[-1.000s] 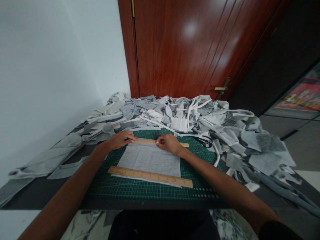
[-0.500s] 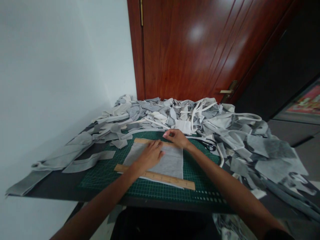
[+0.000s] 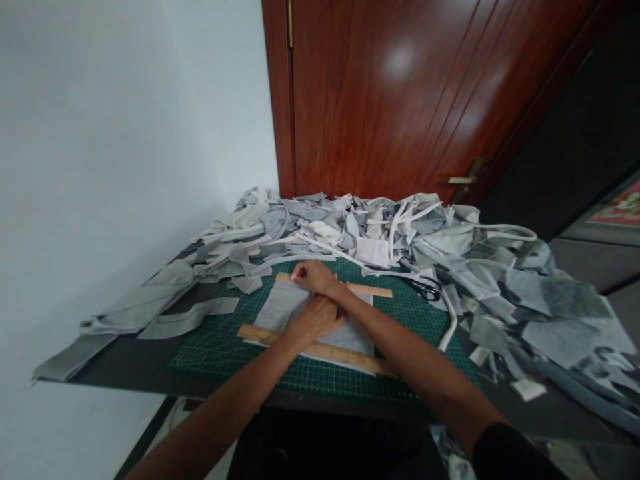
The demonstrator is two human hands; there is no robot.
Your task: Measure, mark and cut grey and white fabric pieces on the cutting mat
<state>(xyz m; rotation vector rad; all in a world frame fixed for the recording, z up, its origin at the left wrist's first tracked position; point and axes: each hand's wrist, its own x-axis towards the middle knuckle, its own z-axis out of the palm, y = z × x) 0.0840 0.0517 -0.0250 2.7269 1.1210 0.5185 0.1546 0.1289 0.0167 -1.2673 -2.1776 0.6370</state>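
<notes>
A piece of light grey cloth (image 3: 280, 305) lies on a green cutting mat (image 3: 210, 353). One wooden ruler (image 3: 377, 291) lies along its far edge, and a second wooden ruler (image 3: 345, 355) crosses its near edge. My left hand (image 3: 323, 315) rests flat on the cloth by the far ruler, its fingers stretched out and partly hidden beneath my right wrist. Crossing over it, my right hand (image 3: 316, 275) is at the far ruler's left end. Its fingers are pinched together; whatever small thing they hold is too hard to make out.
Heaps of grey and white fabric scraps (image 3: 320, 230) line the back and right of the dark table (image 3: 145, 363). Black-handled scissors (image 3: 427, 289) lie right of the far ruler. A long cloth strip (image 3: 193, 317) lies at the left. Behind stands a wooden door (image 3: 370, 100).
My right hand has moved left along the far ruler, and its forearm now crosses over my left hand. The left hand has shifted slightly right. The whole view has moved a little.
</notes>
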